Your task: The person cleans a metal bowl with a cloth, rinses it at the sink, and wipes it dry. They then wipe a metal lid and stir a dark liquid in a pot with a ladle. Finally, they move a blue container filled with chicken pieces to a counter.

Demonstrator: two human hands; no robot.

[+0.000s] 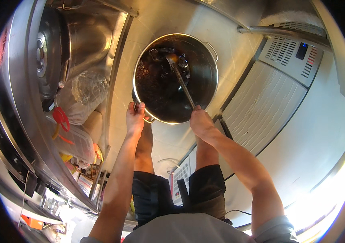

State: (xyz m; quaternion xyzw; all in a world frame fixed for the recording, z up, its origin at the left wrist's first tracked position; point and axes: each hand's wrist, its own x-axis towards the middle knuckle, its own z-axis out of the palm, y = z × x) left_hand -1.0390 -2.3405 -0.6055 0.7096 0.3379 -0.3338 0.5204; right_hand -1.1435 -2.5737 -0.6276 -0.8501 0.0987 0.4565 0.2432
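A tall stainless-steel stockpot [212,77] stands on the tiled floor before me, holding dark brown liquid [160,88]. My left hand [135,117] grips the pot's near-left loop handle [150,120] at the rim. In my right hand [202,121] is the metal shaft of a ladle [181,81], slanting down into the pot. The ladle's head lies at the liquid, where bright reflections and ripples show around it. Part of the liquid is in shadow, so its depth cannot be told. A second loop handle [212,51] sits at the far right of the rim.
To the left, a steel shelf unit [38,148] holds a lidded steel pot [84,42], a clear plastic bag [84,88] and a translucent plastic container [76,142]. At right stands a white appliance [263,103] with a vented panel [281,56]. A metal pipe [284,32] runs above it.
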